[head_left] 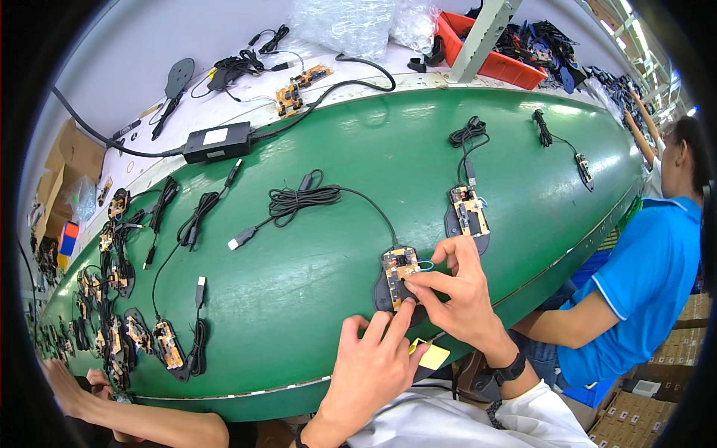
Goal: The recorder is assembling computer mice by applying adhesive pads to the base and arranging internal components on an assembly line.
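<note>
A dark mouse base [382, 296] carrying an orange circuit board [399, 261] lies at the table's near edge. A black cable [302, 201] runs from it to a coiled bundle with a USB plug. My right hand [463, 295] is closed over the board, fingertips pinched at its middle near a thin blue wire; anything between them is too small to make out. My left hand [370, 366] stretches its index finger to the board's lower end. Its thumb lies over a yellow slip [435, 357], apparently held there.
Another mouse base with board [468, 213] lies to the right, a smaller board [584, 168] beyond. Many wired boards [116, 280] crowd the left, near another person's arm [157, 422]. A power adapter [216, 142] and red bin [493, 67] stand behind. Right sits a blue-shirted person [635, 276].
</note>
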Tool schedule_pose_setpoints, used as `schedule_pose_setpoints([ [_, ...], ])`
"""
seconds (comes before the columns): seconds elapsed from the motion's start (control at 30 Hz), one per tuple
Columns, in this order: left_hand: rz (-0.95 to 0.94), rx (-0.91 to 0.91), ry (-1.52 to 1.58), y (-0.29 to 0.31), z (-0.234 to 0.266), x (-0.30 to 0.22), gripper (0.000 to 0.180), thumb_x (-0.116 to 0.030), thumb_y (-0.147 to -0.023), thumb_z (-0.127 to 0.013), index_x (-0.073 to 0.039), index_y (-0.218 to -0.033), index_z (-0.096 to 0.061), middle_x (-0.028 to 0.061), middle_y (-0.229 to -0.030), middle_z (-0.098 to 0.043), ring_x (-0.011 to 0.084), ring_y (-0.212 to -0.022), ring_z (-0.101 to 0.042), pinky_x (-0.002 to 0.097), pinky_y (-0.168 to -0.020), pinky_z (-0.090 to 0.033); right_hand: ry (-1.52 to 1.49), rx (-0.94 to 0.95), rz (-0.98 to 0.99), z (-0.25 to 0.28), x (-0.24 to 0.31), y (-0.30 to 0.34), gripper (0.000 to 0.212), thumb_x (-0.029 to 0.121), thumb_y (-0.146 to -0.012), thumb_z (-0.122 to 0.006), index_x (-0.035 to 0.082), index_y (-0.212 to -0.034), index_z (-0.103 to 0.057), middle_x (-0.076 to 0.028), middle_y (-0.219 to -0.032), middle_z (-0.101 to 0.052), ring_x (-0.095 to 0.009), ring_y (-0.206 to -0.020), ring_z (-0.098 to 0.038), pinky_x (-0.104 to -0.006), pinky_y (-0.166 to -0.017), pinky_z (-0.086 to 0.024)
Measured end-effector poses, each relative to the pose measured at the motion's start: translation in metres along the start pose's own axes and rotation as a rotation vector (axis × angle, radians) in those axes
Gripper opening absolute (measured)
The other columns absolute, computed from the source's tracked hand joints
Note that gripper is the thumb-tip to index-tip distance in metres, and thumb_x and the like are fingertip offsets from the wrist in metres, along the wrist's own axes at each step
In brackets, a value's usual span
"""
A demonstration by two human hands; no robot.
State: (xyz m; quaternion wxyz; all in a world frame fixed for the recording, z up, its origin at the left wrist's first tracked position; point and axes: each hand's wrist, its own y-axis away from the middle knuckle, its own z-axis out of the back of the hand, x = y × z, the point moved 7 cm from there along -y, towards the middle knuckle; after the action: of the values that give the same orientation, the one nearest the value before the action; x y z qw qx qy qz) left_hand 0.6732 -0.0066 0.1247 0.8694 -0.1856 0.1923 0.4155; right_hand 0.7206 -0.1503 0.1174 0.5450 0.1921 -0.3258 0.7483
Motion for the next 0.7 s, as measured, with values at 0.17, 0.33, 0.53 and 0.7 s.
schedule_pose_setpoints([
  [0.17, -0.012, -0.003, -0.003, -0.001, 0.003, 0.000, 0.035, -0.030, -0.087, -0.080, -0.002, -0.069, -0.069, 0.0089, -0.136, -0.066, 0.0242, -0.102, -0.059, 0.0457, -0.092, -0.046, -0.121, -0.174, -0.190, -0.001, -0.006, -0.002, 0.068, 0.007, -0.075, -0.087, 0.010, -0.138, -0.063, -0.014, -0.121, -0.046, -0.032, -0.114, -0.049, -0.0392, -0.093, -0.044],
  [0.33, -0.048, -0.025, 0.006, 0.010, -0.005, 0.003, 0.036, -0.031, -0.088, -0.080, -0.001, -0.071, -0.069, 0.0118, -0.140, -0.064, 0.0260, -0.104, -0.060, 0.0473, -0.097, -0.046, -0.055, 0.044, -0.334, -0.016, -0.013, -0.001, 0.086, 0.012, -0.075, -0.084, 0.012, -0.152, -0.047, -0.015, -0.129, -0.043, -0.033, -0.126, -0.044, -0.0503, -0.108, -0.032],
  [0.53, -0.032, -0.015, 0.003, 0.010, -0.006, 0.000, 0.037, -0.033, -0.090, -0.079, -0.001, -0.073, -0.070, 0.0165, -0.145, -0.061, 0.0294, -0.107, -0.059, 0.0497, -0.098, -0.046, -0.005, -0.112, -0.306, -0.018, -0.022, 0.000, 0.076, 0.010, -0.076, -0.082, 0.011, -0.147, -0.053, -0.013, -0.128, -0.047, -0.032, -0.123, -0.046, -0.0481, -0.104, -0.035],
  [0.7, -0.027, 0.005, -0.032, 0.008, -0.007, 0.001, 0.038, -0.034, -0.090, -0.078, 0.000, -0.075, -0.073, 0.0162, -0.146, -0.060, 0.0286, -0.111, -0.056, 0.0518, -0.098, -0.044, 0.044, -0.057, -0.393, -0.009, -0.015, 0.019, 0.074, 0.008, -0.075, -0.081, 0.012, -0.145, -0.056, -0.013, -0.126, -0.049, -0.031, -0.125, -0.046, -0.0457, -0.106, -0.034],
])
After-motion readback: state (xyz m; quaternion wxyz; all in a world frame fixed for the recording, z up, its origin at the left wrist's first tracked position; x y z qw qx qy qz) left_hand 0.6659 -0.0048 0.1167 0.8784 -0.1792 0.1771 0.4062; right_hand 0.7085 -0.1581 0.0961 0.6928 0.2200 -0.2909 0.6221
